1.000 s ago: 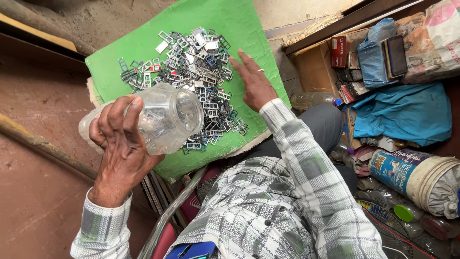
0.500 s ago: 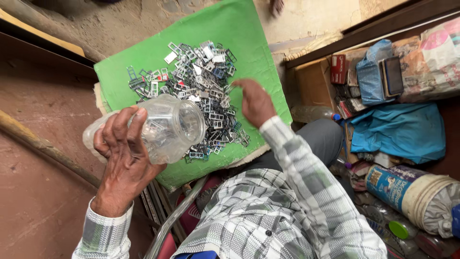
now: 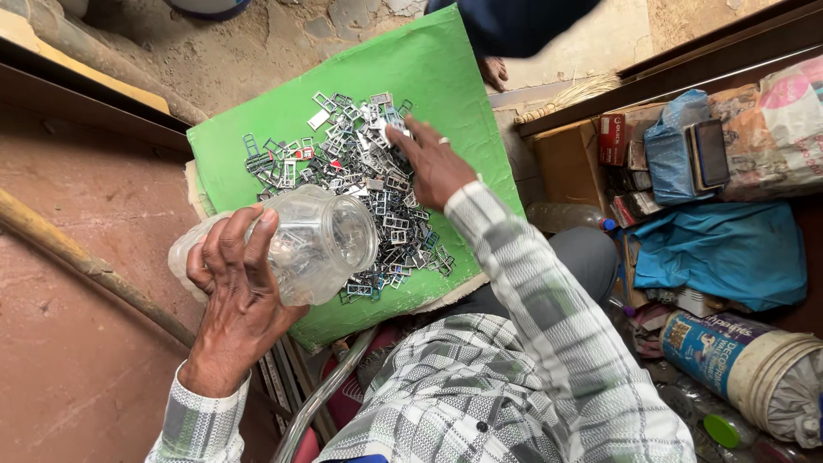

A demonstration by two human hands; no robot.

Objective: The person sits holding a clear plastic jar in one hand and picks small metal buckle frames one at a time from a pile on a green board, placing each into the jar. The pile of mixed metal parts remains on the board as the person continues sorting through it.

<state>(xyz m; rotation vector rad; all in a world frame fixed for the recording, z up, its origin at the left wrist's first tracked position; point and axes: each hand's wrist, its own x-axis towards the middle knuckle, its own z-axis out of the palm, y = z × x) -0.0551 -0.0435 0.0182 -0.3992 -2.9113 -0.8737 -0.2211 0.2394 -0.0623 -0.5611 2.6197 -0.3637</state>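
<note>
My left hand (image 3: 236,296) grips a clear plastic jar (image 3: 313,244), tilted on its side with its open mouth toward the right, above the near edge of a green board (image 3: 446,77). A heap of several small metal frames (image 3: 360,184) lies spread over the board. My right hand (image 3: 433,163) rests flat on the far right part of the heap, fingers apart and pointing left, a ring on one finger. Both sleeves are grey-and-white plaid.
Another person's dark clothing and foot (image 3: 493,73) show beyond the board's far edge. A wooden shelf on the right holds small boxes (image 3: 613,141), a blue bag (image 3: 716,253) and a dark device (image 3: 710,153). A printed can (image 3: 737,360) lies lower right. A long stick (image 3: 86,266) crosses the reddish floor on the left.
My right hand has moved farther up the board onto the heap's far part. The jar stays held in my left hand, and the view has shifted so the board sits lower.
</note>
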